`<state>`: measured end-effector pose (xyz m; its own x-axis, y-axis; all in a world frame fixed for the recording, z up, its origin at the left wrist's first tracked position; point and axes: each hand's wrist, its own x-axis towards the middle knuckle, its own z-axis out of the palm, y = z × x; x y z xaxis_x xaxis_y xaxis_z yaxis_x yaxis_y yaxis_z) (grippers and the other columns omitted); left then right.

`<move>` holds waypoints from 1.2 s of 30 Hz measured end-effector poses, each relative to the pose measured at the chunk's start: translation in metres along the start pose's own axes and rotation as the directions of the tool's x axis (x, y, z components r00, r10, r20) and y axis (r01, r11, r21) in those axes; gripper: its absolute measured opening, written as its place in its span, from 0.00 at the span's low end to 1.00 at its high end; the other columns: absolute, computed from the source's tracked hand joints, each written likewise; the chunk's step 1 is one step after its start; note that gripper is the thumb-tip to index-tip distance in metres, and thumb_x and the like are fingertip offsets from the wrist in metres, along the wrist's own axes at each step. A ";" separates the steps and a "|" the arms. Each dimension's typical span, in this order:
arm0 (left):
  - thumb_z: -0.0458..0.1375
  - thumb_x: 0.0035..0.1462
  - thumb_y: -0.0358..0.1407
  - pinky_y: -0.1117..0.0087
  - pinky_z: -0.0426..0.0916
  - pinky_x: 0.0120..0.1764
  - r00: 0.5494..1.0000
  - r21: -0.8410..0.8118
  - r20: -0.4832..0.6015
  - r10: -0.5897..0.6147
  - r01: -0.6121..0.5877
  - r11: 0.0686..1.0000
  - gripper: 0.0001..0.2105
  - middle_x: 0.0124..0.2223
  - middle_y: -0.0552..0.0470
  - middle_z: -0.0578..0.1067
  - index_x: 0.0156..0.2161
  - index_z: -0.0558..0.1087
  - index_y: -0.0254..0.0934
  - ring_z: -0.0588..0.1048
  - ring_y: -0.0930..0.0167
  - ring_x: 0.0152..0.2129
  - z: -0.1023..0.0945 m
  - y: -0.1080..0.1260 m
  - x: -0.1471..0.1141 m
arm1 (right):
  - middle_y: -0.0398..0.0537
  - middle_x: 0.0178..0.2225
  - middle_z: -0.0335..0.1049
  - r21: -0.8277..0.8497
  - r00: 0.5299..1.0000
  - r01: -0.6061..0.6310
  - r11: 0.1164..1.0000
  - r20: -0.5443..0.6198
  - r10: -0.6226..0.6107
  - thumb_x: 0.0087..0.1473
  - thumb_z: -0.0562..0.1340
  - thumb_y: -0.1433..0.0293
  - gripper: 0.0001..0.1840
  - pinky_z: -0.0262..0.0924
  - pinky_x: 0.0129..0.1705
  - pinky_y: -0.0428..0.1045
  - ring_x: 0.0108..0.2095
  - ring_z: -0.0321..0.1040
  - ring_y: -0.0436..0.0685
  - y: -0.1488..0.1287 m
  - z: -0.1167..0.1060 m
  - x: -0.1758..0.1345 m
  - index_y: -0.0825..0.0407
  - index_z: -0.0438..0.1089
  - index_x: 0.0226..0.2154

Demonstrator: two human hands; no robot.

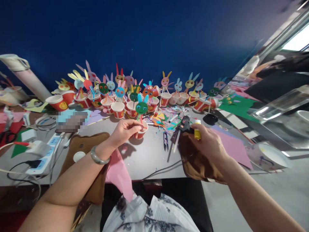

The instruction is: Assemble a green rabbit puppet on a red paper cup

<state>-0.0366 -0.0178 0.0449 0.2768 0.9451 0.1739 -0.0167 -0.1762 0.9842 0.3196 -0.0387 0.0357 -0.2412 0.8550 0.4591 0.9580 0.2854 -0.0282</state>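
My left hand (126, 131), with a bangle at the wrist, is closed in a pinch at the base of a paper rabbit (141, 109). The rabbit has a green round face, blue ears and narrow paper strips below. Its strips meet a red paper cup (140, 135) under my fingertips; whether they are attached is hidden. To the right, my right hand (209, 140) is wrapped around the grip of a black glue gun (185, 124). A yellow piece with a white top (197, 130) shows by my fingers. A translucent stick (177, 140) extends near the gun.
Several red cups (117, 110) with paper rabbits line the blue wall. Paper scraps (169, 116) and small snips (165, 140) lie mid-table. A power strip (45, 158), brown cushions (85, 151), pink paper (119, 175) and a black cable (161, 169) surround the work area.
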 end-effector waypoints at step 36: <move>0.68 0.51 0.42 0.79 0.61 0.20 0.986 -0.166 -0.043 -0.163 0.154 0.974 0.14 0.21 0.56 0.74 0.37 0.78 0.32 0.69 0.79 0.16 -0.001 0.006 0.003 | 0.47 0.33 0.74 0.605 0.802 0.587 0.537 -0.522 -0.289 0.56 0.63 0.72 0.15 0.69 0.35 0.52 0.32 0.73 0.56 -0.143 0.024 0.060 0.48 0.67 0.47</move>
<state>-0.0372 -0.0160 0.0512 0.2346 0.9720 0.0123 -0.1329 0.0196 0.9909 0.1640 -0.0176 0.0462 -0.3896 0.3774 0.8401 0.2793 0.9176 -0.2827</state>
